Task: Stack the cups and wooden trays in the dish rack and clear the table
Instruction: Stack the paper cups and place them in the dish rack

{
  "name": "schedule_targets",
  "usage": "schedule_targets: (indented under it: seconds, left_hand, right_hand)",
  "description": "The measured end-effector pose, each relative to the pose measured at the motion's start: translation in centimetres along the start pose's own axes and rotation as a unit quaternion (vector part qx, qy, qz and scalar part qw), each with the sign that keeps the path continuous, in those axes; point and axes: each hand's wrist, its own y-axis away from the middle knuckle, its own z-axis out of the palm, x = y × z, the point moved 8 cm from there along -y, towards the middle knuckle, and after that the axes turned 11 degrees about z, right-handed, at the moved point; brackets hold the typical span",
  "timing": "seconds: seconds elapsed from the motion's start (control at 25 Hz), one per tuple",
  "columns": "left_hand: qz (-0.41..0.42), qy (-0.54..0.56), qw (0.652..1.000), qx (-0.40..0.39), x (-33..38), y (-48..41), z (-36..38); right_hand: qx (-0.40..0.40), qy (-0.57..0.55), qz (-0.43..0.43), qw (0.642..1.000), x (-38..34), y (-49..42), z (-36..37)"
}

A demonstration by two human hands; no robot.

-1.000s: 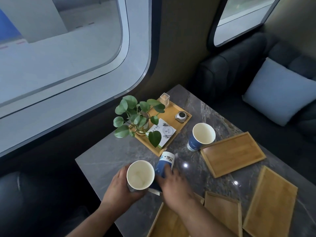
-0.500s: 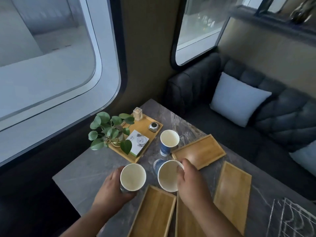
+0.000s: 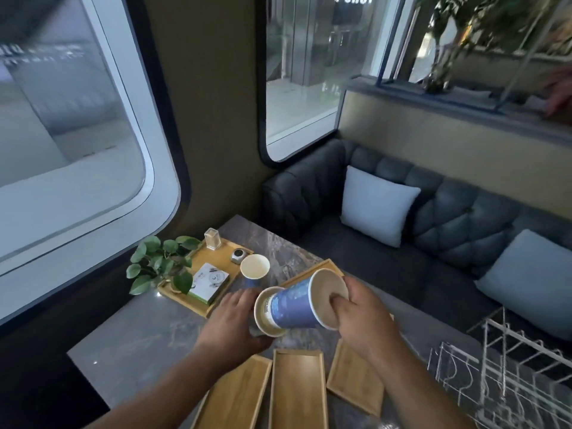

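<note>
right hand (image 3: 360, 317) grip holds a blue cup (image 3: 294, 301) sideways, fingers inside its rim; left hand (image 3: 230, 323) grips another cup (image 3: 263, 317) at its 9 o'clock.

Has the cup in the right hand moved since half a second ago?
Yes. The blue cup in the right hand has tipped sideways, nesting into the left hand's cup, still near the wooden trays.

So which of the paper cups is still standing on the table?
The cup beside the plant's tray, upright and untouched; the other two are held, one in the right hand tipped sideways.
</note>
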Motion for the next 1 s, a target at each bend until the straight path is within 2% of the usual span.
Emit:
schedule_targets:
  seconds: [0.24,0.36,0.52,0.72,0.92,1.0]
  left_hand:
    - [0.047,-0.054,0.997,0.031,5.6,-0.8,-3.2]
    - [0.055,-0.042,0.997,0.035,6.3,-0.9,-4.0]
    - [0.05,-0.021,0.997,0.05,5.4,-1.2,-4.8]
    - [0.009,0.055,0.998,0.04,-1.0,-1.4,-4.4]
    - [-0.113,0.119,0.986,0.039,-12.0,-0.9,-3.3]
    - [-0.157,0.137,0.977,0.044,-15.9,-0.4,-2.6]
  right_hand:
    - [-0.037,0.007,-0.032,0.999,-0.3,1.3,0.2]
    - [-0.057,0.053,-0.039,0.996,-1.0,1.5,2.3]
    - [-0.039,0.107,-0.031,0.993,-2.1,1.1,5.0]
    - [-0.084,0.114,-0.034,0.989,-4.0,-1.4,9.7]
    - [-0.086,0.08,-0.013,0.993,-4.5,-6.3,15.3]
    - [-0.069,0.107,-0.011,0.992,-4.2,-8.8,17.4]
